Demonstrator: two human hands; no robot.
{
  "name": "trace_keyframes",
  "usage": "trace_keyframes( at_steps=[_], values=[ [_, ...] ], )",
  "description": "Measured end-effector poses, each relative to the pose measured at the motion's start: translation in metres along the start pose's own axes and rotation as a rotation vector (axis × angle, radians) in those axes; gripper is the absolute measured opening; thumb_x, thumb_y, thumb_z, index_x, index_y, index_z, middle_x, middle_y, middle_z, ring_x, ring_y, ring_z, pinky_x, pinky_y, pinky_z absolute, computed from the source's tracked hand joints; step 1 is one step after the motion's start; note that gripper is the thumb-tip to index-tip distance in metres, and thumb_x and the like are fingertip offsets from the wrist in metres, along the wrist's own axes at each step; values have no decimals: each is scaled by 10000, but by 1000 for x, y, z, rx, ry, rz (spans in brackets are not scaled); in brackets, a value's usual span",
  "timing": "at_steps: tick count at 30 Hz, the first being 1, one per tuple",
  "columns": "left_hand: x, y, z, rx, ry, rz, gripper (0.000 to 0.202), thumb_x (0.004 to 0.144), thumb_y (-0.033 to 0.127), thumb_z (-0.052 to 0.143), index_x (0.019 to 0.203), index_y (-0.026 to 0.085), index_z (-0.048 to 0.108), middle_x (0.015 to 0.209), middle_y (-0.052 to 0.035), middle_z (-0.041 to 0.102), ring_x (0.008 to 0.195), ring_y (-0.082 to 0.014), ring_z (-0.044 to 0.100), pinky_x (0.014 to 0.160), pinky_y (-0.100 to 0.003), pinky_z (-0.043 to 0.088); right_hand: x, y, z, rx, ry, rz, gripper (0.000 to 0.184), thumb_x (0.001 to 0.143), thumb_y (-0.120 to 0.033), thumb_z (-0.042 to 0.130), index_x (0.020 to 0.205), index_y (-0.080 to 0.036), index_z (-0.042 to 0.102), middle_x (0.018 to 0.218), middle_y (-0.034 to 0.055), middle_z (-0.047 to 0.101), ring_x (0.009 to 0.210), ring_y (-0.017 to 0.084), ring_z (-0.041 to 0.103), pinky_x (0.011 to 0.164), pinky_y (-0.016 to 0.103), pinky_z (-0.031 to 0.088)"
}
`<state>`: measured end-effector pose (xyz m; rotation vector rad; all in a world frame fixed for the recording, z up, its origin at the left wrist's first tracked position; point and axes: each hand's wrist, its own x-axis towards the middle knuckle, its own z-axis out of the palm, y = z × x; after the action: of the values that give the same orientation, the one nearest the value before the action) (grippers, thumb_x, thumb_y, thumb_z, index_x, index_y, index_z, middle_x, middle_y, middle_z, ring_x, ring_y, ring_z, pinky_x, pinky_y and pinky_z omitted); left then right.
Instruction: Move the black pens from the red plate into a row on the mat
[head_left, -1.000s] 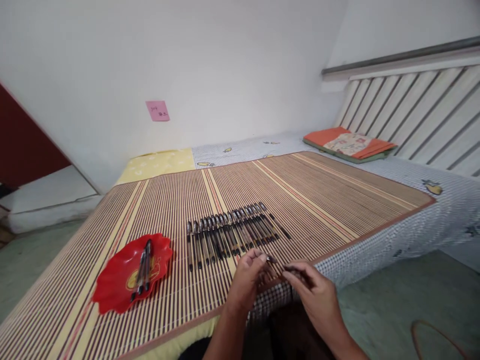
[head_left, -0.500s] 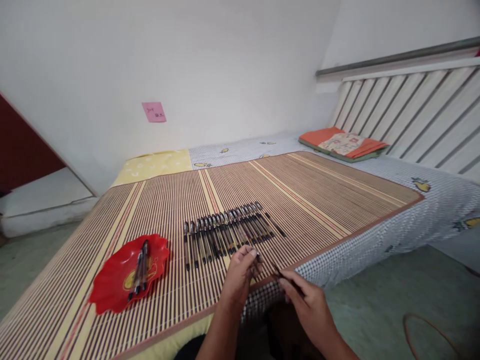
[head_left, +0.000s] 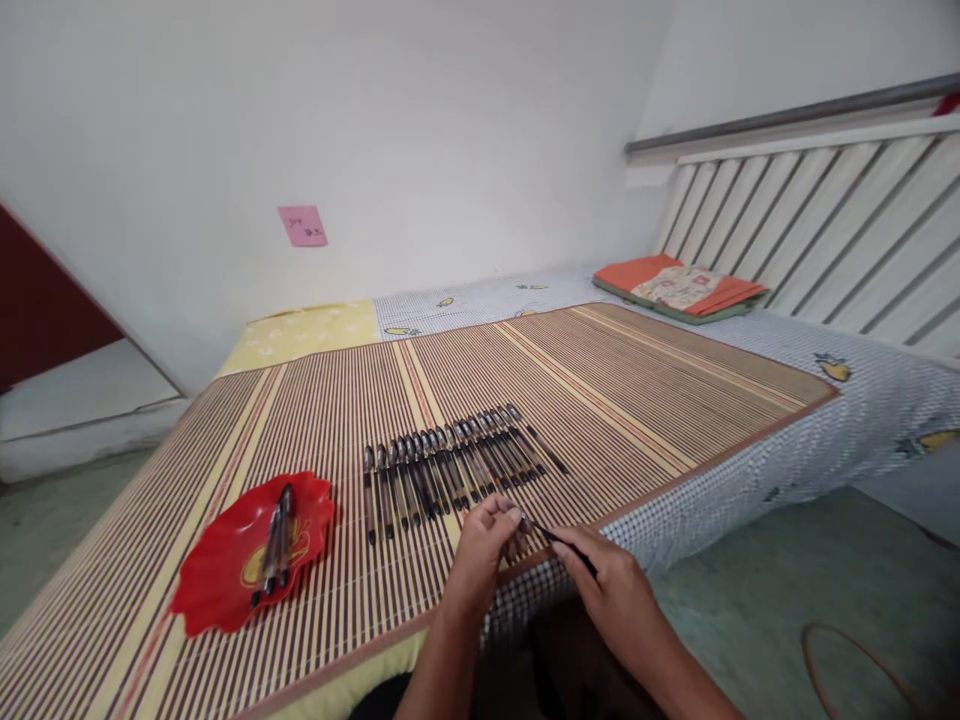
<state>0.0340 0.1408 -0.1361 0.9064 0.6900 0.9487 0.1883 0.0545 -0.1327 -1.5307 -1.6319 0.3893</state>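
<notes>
My right hand [head_left: 600, 570] is closed around a dark pen [head_left: 559, 538], which points up and left toward my left hand [head_left: 487, 535]. Thumb and fingers of the left hand pinch a small dark pen cap [head_left: 523, 520], mostly hidden by the fingertips. The pen's end meets the cap; how far it sits inside cannot be made out. Just beyond my hands, several capped pens [head_left: 442, 470] lie side by side in a slanting row on the striped mat [head_left: 637, 400]. At the row's right end lies a thin dark pen [head_left: 549, 450] that shows no cap.
To the left, a red scalloped plate [head_left: 217, 560] holds a few pens [head_left: 276, 545]. The mat covers a bed with a checked sheet [head_left: 795, 350]. Folded orange cloth [head_left: 637, 272] lies near the white slatted headboard [head_left: 795, 220]. A pink note [head_left: 303, 226] is on the wall.
The pen in my right hand has moved up and left, closing the gap to the cap in my left hand. The camera view has shifted slightly.
</notes>
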Motion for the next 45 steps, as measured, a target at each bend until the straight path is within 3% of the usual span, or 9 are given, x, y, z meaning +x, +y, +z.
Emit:
trace_keyframes(
  at_steps=[8,13,23,26,30,33,38,43,45],
  values=[
    [0,2,3,227,49,98,254,716,350,748,738,177,564,643,36,584,553,-95,515,551,-221,396,0,-2,0,-171,53,-52,262,981,-249,443,1173,-217,619,1076,84,720,970,215,697,832,329,544],
    [0,2,0,205,28,66,278,710,374,750,755,170,567,632,32,592,537,-92,510,537,-218,382,0,-8,2,-131,19,-74,223,984,-258,410,993,-226,630,905,58,689,834,202,672,749,309,512],
    [-13,14,3,68,-43,-121,375,671,435,827,834,186,598,713,40,596,624,-95,528,614,-223,490,4,-17,5,572,-150,411,367,893,-540,552,840,-183,618,635,-29,527,503,108,454,456,215,354],
    [-14,16,5,55,-54,-80,371,659,417,847,831,179,620,727,27,608,644,-98,541,608,-205,475,2,-16,8,492,-20,340,315,907,-478,567,990,-186,648,755,15,637,649,155,597,580,247,484],
    [-11,14,4,46,-34,-21,358,646,403,860,786,165,633,706,25,609,645,-97,538,625,-206,463,1,-14,11,181,124,-4,297,968,-289,491,1225,-244,633,1117,79,682,1061,215,641,927,340,517],
    [-7,10,4,50,-12,0,379,628,421,869,746,164,617,666,34,602,598,-87,522,589,-200,431,1,-13,13,73,95,-194,381,992,-194,408,1310,-276,602,1137,79,665,1077,189,633,929,317,520],
    [-1,3,4,62,35,41,419,636,465,854,821,159,635,683,20,629,555,-79,512,527,-197,380,17,1,8,71,140,-142,350,996,-213,417,1269,-245,634,1142,86,674,1072,187,636,930,320,524],
    [1,0,1,91,37,53,428,720,501,772,917,147,635,733,-16,668,531,-83,534,483,-197,327,76,56,-8,-22,300,-4,358,947,-238,436,1205,-172,675,1190,132,690,1135,252,619,1021,438,473],
    [1,-3,0,113,8,44,416,739,499,752,922,144,637,735,-20,673,527,-83,536,491,-199,332,105,79,-8,-79,270,35,378,907,-185,440,1188,-156,691,1167,140,706,1106,254,634,1019,434,472]
  ],
)
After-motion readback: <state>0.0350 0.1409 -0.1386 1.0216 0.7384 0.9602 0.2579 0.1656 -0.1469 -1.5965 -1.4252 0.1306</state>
